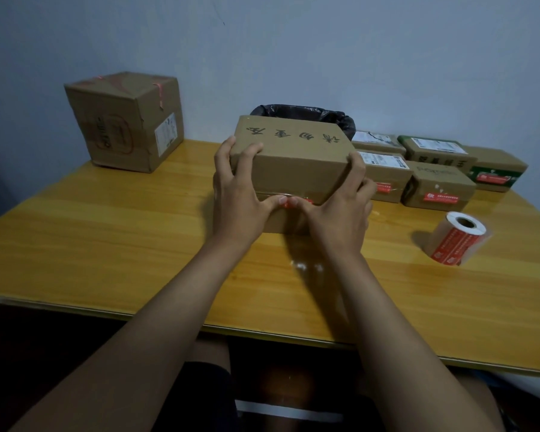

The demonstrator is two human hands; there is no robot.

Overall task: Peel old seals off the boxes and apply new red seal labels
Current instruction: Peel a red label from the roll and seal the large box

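A brown cardboard box (293,160) with black handwritten characters on its top stands at the middle of the wooden table (106,232). My left hand (240,194) grips its left end, fingers over the top edge. My right hand (340,207) grips its right end. Both thumbs press on a red seal label (293,202) on the box's near face, mostly hidden under them. A roll of red seal labels (455,238) lies on the table to the right.
A large taped cardboard box (125,123) sits at the back left. Several small boxes (437,182), some with red labels, are grouped at the back right. A bin with a black bag (303,113) stands behind the held box. The table's near edge runs below my forearms.
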